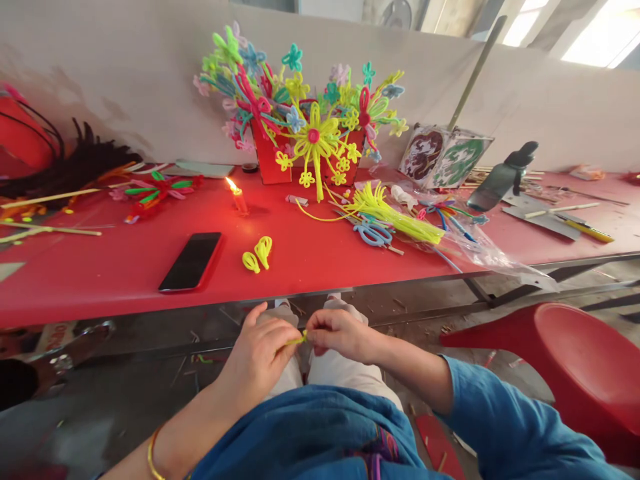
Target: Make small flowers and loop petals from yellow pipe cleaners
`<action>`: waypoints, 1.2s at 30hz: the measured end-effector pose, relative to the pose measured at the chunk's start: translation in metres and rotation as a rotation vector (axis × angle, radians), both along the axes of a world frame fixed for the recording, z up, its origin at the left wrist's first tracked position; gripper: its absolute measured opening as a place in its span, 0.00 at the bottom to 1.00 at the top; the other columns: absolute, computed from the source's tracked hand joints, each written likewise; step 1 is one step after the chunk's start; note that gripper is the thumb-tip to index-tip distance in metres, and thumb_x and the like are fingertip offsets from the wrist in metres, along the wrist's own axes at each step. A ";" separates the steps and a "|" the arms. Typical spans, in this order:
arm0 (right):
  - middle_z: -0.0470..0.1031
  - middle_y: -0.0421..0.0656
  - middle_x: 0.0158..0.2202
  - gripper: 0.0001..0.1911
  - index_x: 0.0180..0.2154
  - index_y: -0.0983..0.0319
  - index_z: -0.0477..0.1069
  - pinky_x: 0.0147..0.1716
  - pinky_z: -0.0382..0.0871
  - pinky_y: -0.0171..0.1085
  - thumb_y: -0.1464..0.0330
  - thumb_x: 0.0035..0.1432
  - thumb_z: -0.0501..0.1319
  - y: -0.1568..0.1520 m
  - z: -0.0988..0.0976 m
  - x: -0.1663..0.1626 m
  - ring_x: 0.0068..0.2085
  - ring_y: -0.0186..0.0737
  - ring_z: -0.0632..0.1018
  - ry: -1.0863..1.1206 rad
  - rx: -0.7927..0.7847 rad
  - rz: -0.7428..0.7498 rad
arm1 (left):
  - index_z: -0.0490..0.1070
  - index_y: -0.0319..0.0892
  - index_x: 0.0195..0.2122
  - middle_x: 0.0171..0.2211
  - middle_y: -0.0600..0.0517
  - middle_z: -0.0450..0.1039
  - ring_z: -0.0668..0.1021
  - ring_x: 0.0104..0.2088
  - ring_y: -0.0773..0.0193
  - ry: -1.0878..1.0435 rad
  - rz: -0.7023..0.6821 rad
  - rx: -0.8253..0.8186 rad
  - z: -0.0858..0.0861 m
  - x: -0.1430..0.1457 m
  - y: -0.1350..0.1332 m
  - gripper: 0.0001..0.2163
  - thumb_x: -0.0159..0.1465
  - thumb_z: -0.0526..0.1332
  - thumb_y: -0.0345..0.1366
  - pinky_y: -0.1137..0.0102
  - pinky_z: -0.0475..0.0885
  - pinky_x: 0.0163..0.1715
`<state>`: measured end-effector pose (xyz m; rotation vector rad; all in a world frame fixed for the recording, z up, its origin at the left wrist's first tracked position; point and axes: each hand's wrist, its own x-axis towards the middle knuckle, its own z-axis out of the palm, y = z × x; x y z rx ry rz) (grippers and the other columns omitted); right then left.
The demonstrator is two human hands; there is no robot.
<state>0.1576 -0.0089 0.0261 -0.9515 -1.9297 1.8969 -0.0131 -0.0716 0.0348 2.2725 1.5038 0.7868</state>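
Over my lap, below the red table's front edge (310,293), my left hand (260,357) and my right hand (337,333) meet. Both pinch a short yellow pipe cleaner piece (298,341) held between their fingertips; most of it is hidden by my fingers. On the table just above lie two folded yellow pipe cleaner loops (257,254). A bundle of yellow pipe cleaners (395,215) in a clear bag lies to the right, with blue-handled scissors (373,234) beside it.
A lit candle (237,195) burns near a black phone (191,261). Red boxes hold pipe cleaner flowers (310,107) at the back. A dark bottle (500,177), sticks and tools lie right. A red stool (570,367) stands to my right.
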 end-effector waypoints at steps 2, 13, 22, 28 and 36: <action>0.69 0.41 0.29 0.04 0.33 0.64 0.66 0.31 0.66 0.32 0.70 0.54 0.55 0.002 0.003 0.001 0.30 0.32 0.70 0.019 0.476 -0.014 | 0.71 0.41 0.26 0.22 0.54 0.71 0.72 0.25 0.65 -0.190 0.104 -0.311 0.002 0.001 0.004 0.09 0.58 0.54 0.36 0.65 0.65 0.36; 0.68 0.44 0.30 0.11 0.33 0.64 0.66 0.28 0.61 0.34 0.72 0.61 0.46 0.005 0.021 0.007 0.30 0.35 0.67 -0.169 1.464 0.266 | 0.70 0.39 0.20 0.16 0.57 0.60 0.60 0.18 0.71 -0.755 0.200 -0.771 0.014 0.006 0.003 0.13 0.53 0.59 0.44 0.75 0.53 0.18; 0.68 0.39 0.24 0.06 0.27 0.64 0.66 0.26 0.62 0.30 0.74 0.54 0.52 -0.005 0.030 0.002 0.27 0.32 0.71 -0.288 0.627 0.310 | 0.71 0.44 0.28 0.23 0.56 0.72 0.73 0.27 0.67 0.108 -0.140 -0.011 0.017 0.001 -0.009 0.11 0.59 0.50 0.27 0.54 0.47 0.53; 0.61 0.33 0.17 0.06 0.25 0.63 0.61 0.20 0.63 0.28 0.76 0.52 0.50 -0.007 0.006 -0.002 0.20 0.28 0.68 -0.170 -0.159 0.175 | 0.73 0.45 0.29 0.26 0.55 0.75 0.75 0.29 0.66 0.127 -0.135 0.031 0.007 -0.001 -0.008 0.11 0.58 0.51 0.26 0.51 0.46 0.54; 0.63 0.35 0.18 0.07 0.24 0.64 0.64 0.21 0.59 0.29 0.68 0.51 0.54 -0.001 -0.003 -0.007 0.20 0.27 0.64 0.087 0.007 -0.231 | 0.73 0.42 0.39 0.35 0.48 0.77 0.76 0.37 0.57 -0.874 0.378 -0.488 0.004 -0.013 0.009 0.15 0.49 0.65 0.37 0.71 0.69 0.35</action>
